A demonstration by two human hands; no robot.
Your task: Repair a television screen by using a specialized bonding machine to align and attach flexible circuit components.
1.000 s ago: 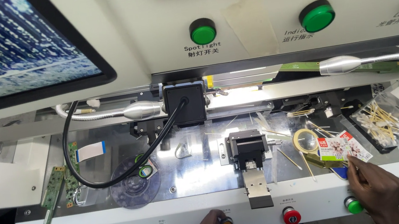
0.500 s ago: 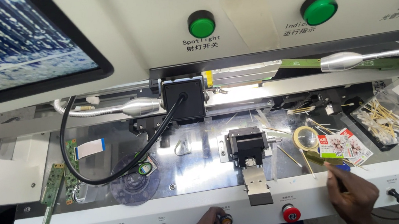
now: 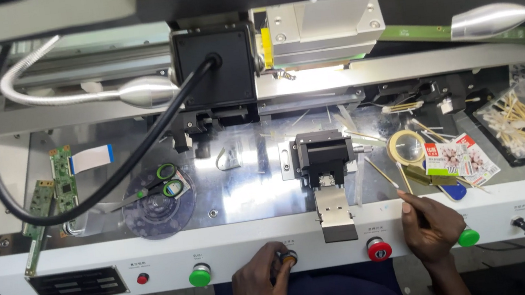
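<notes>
Hands are working the front rail of a bench machine: the left hand (image 3: 257,290) is pinching a small knob (image 3: 288,258) on the white panel (image 3: 55,263), fingers curled closed around it, while the right hand (image 3: 430,227) is resting on the rail's top edge, fingers loosely bent, index tip pointing up toward a thin stick (image 3: 382,174) lying just beyond it. That stick is running diagonally, its near end toward the right hand, which is far the nearer of the two. Whether the right fingers are gripping anything cannot be told; something slim may be tucked under them. A red button (image 3: 376,248) is sitting between the hands, below the black fixture (image 3: 324,157). Swabs (image 3: 516,121), a tape roll (image 3: 406,147) and scissors (image 3: 162,181) are lying on the plate; the wrists are cut off by the frame.
</notes>
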